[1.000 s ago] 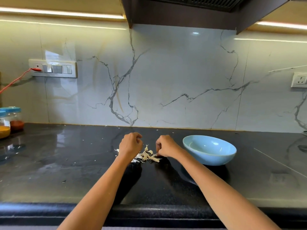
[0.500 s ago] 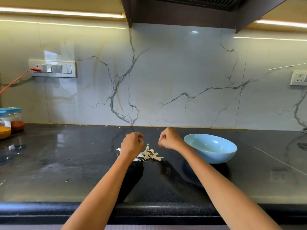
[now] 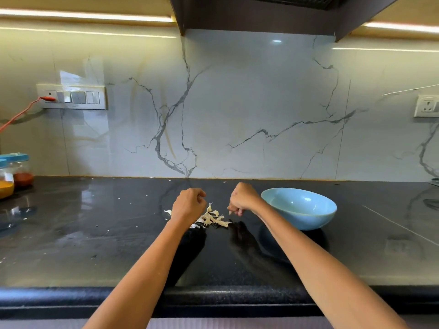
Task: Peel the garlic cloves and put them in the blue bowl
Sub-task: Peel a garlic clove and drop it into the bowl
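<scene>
We note both hands above the dark counter (image 3: 95, 233). Left hand (image 3: 188, 205) is clenched; contents unseen. Right hand (image 3: 243, 198), curled, pinches a small pale scrap. Peels (image 3: 213, 218) lie between them. The bowl (image 3: 299, 207) sits just beside the right hand.

Black glossy counter (image 3: 118, 245) is carrying a blue bowl (image 3: 299, 208) sitting right of centre, a pile of garlic skins (image 3: 215, 218) lying just left of it, two blue-lidded jars (image 3: 14, 174) standing far left, white flecks scattering across the left half.
</scene>
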